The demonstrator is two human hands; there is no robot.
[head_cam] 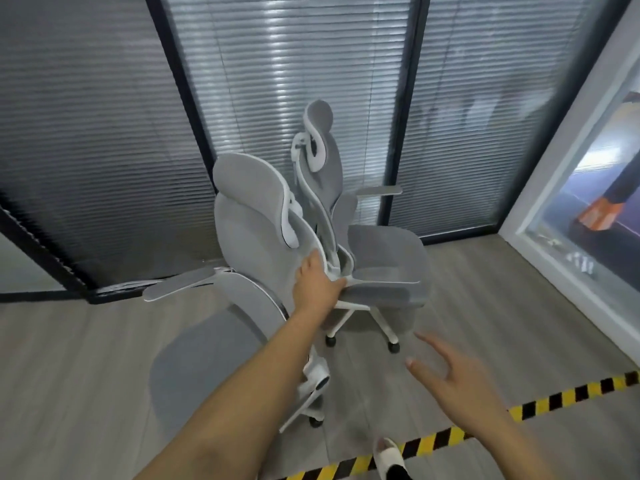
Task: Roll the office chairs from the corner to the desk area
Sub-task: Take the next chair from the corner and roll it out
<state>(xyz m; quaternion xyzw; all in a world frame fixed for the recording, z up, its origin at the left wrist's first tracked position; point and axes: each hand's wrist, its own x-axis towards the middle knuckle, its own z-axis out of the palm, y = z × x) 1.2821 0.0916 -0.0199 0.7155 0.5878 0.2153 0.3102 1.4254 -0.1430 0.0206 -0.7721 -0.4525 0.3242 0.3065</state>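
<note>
Two grey office chairs with white frames stand close together in the corner. The nearer chair (249,230) faces left, its backrest toward me. My left hand (317,284) grips the white edge of that backrest, fingers curled round it. The farther chair (384,254) faces right, with its headrest (318,133) up by the blinds and its white wheeled base (360,323) on the floor. My right hand (453,372) hovers in the air to the right of the chairs, fingers spread, holding nothing.
Glass walls with grey blinds (277,98) and black frames close the corner behind the chairs. A white-framed window (568,216) runs along the right. Yellow-and-black tape (540,403) crosses the wooden floor. My foot in a white slipper (391,459) stands on the tape.
</note>
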